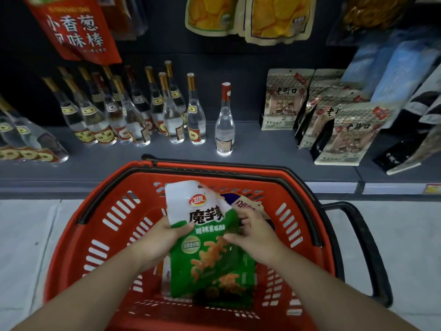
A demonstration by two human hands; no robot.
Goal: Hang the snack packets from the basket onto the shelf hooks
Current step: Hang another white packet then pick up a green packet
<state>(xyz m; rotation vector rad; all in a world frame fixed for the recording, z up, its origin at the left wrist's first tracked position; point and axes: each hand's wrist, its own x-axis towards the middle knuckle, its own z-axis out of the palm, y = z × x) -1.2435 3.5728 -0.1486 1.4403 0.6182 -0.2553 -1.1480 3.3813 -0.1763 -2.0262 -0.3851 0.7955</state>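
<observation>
Store shelf (262,149) of clear bottles (195,111) stood behind a red basket (78,235), above which the left hand (160,240) and right hand (255,237) both gripped a green-and-white snack packet (207,249), over another packet (245,204) inside the basket.

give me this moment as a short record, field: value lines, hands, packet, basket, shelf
held item: green and white snack packet, above the basket
left hand: left hand grips the packet's left edge, thumb on its front
right hand: right hand grips the packet's right edge
basket: red basket on the floor before the shelf, another packet partly hidden inside
shelf: glass bottles at left, lone red-capped bottle in the middle, standing pouches at right
hanging above: red packet and yellow packets
task stage: held packet not yet hung
</observation>
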